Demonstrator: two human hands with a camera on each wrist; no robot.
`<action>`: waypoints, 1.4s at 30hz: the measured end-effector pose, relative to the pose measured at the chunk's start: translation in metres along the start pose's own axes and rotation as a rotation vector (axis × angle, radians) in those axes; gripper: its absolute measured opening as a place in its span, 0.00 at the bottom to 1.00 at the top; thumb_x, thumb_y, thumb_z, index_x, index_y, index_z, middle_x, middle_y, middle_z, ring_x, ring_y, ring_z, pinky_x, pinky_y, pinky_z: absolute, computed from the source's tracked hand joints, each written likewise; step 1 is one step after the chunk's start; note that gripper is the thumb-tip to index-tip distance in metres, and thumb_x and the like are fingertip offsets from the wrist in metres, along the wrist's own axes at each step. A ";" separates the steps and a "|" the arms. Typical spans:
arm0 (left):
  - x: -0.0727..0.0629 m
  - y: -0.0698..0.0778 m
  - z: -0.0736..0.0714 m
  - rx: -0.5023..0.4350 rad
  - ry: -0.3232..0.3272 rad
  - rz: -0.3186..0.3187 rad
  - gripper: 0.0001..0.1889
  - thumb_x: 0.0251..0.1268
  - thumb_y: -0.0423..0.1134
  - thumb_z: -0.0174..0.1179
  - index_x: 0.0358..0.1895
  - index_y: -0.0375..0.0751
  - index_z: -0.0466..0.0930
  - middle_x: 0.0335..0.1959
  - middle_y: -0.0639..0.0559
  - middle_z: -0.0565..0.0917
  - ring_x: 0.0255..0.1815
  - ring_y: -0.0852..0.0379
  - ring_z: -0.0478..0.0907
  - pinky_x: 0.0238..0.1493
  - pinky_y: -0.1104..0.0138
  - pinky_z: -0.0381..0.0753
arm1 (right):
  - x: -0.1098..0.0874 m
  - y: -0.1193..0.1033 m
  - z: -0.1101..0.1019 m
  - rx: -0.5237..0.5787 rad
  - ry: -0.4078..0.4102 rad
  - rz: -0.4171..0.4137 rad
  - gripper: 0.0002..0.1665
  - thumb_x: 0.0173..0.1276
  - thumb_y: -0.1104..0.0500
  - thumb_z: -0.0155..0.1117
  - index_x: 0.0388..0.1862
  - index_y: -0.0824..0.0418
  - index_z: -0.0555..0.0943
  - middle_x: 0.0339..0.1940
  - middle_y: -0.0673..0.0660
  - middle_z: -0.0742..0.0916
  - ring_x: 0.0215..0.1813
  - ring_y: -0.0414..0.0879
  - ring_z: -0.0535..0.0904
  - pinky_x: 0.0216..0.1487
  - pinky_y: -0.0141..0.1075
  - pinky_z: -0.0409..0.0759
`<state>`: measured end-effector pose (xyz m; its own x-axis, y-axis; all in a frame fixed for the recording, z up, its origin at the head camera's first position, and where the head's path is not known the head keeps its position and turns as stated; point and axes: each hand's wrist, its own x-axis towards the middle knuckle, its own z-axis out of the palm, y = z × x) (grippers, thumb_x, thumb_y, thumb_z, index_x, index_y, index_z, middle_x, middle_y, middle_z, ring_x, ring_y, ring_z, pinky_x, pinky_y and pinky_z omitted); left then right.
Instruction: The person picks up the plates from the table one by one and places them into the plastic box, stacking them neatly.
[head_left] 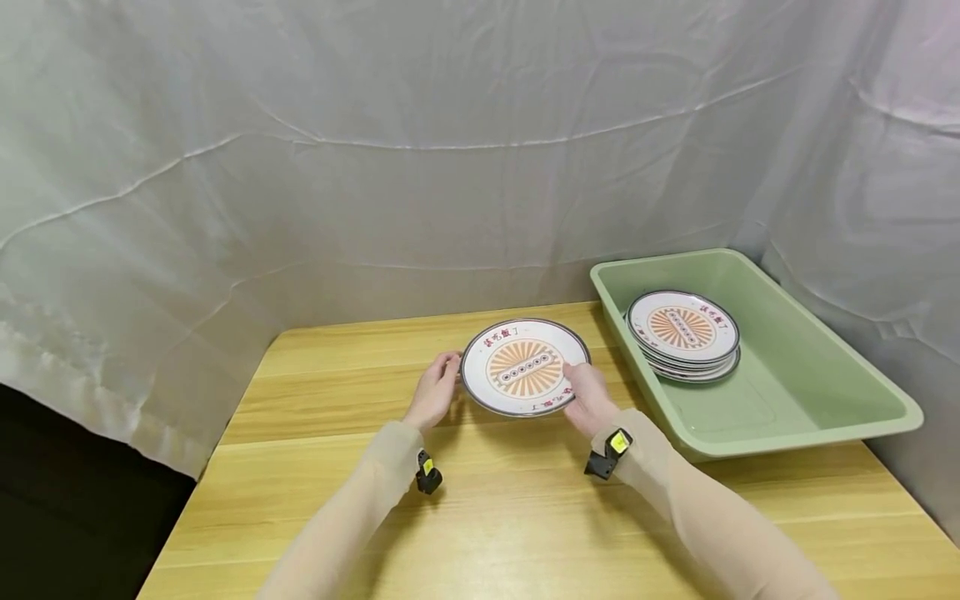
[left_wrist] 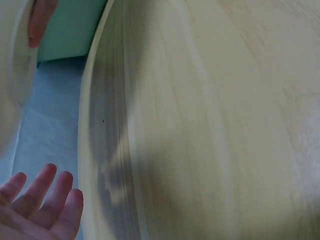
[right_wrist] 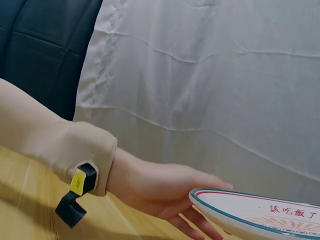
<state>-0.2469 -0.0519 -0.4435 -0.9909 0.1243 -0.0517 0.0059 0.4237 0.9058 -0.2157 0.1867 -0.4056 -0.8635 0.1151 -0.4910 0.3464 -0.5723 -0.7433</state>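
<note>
A round white plate (head_left: 525,367) with a dark rim, an orange sunburst and red characters is held up over the wooden table. My right hand (head_left: 591,402) grips its right edge, thumb on the upper face and fingers underneath. By the plate's left edge is my left hand (head_left: 435,392). Its fingers are extended and slightly spread in the left wrist view, where the hand (left_wrist: 42,210) shows a gap from the plate (left_wrist: 12,70). In the right wrist view, the left hand's fingers reach beside and below the plate's rim (right_wrist: 225,212).
To the right stands a green plastic tub (head_left: 817,367). Several matching plates (head_left: 682,329) are stacked inside, at its left side. Grey cloth (head_left: 480,183) hangs behind the table (head_left: 315,450) and along both sides.
</note>
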 end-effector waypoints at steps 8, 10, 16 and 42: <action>0.003 0.000 0.006 0.119 -0.011 0.078 0.23 0.83 0.47 0.39 0.71 0.41 0.69 0.65 0.40 0.80 0.63 0.42 0.79 0.70 0.48 0.76 | -0.012 -0.019 0.007 0.032 -0.001 -0.022 0.33 0.82 0.66 0.34 0.82 0.69 0.44 0.82 0.63 0.62 0.80 0.50 0.64 0.74 0.31 0.72; 0.003 0.002 0.009 0.133 -0.023 0.100 0.23 0.83 0.46 0.40 0.71 0.40 0.68 0.65 0.39 0.79 0.65 0.41 0.79 0.72 0.48 0.74 | -0.015 -0.024 0.007 0.051 -0.005 -0.029 0.33 0.82 0.66 0.34 0.82 0.68 0.43 0.82 0.63 0.61 0.80 0.50 0.63 0.74 0.31 0.71; 0.003 0.012 0.020 0.171 -0.057 0.174 0.22 0.82 0.43 0.41 0.70 0.39 0.69 0.66 0.38 0.79 0.67 0.41 0.77 0.71 0.49 0.76 | -0.022 -0.045 0.004 0.080 0.035 -0.034 0.34 0.82 0.66 0.33 0.83 0.64 0.42 0.83 0.59 0.60 0.81 0.45 0.63 0.73 0.28 0.71; 0.005 0.080 0.098 0.349 -0.171 0.455 0.21 0.80 0.41 0.45 0.69 0.41 0.71 0.64 0.45 0.82 0.64 0.50 0.80 0.68 0.58 0.78 | -0.019 -0.132 -0.060 0.465 -0.082 -0.075 0.36 0.82 0.63 0.21 0.83 0.43 0.30 0.85 0.43 0.46 0.84 0.36 0.47 0.81 0.28 0.54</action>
<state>-0.2381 0.0701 -0.4127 -0.8431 0.4926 0.2158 0.4969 0.5600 0.6630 -0.2228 0.3089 -0.3251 -0.9124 0.1167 -0.3922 0.0971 -0.8693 -0.4846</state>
